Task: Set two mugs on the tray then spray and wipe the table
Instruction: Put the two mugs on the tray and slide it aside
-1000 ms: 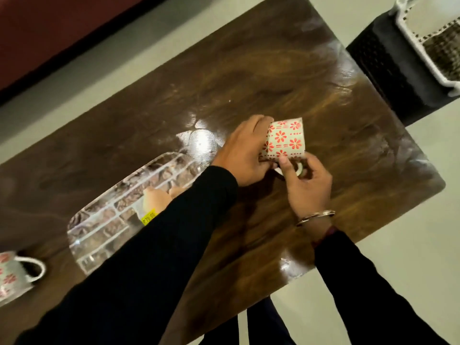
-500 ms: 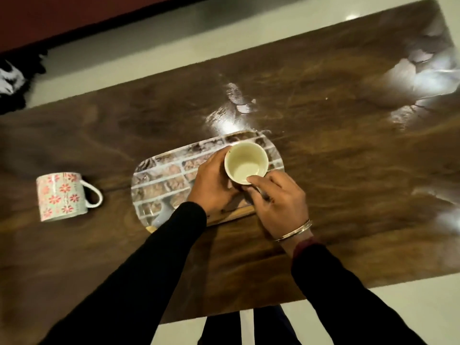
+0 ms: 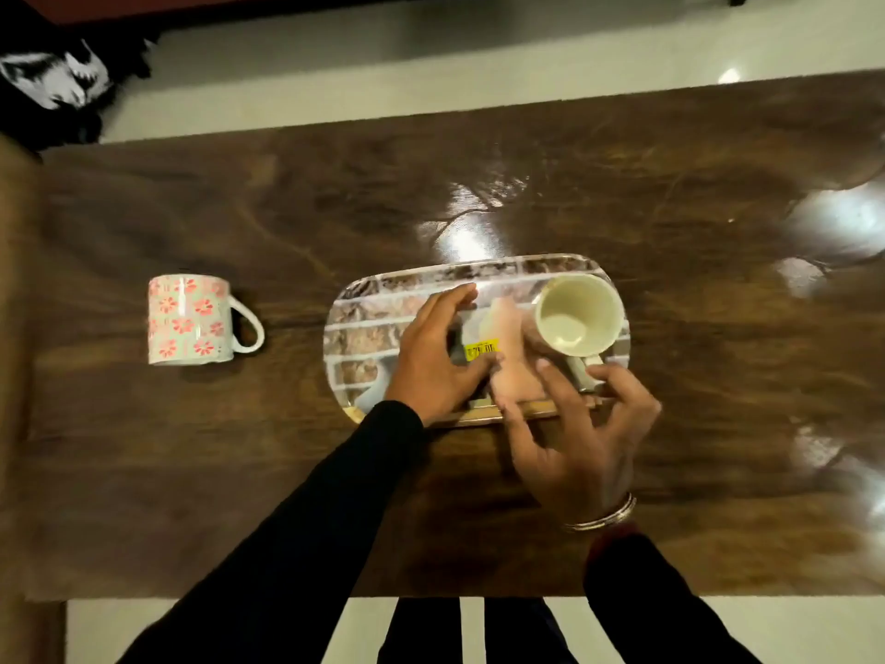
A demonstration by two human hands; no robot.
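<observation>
While one mug stands upright at the tray's right end, the left hand rests flat on the tray, the right hand hovers spread, empty; the other mug sits on the table, well left.

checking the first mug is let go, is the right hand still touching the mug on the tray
Cannot tell. In the head view the right hand has fingers spread, fingertips right beside the mug handle on the tray; no clear gap or contact shows.

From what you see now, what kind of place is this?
Probably a home living room: a low wooden coffee table on pale glossy floor, with floral mugs and a decorative tray.
</observation>
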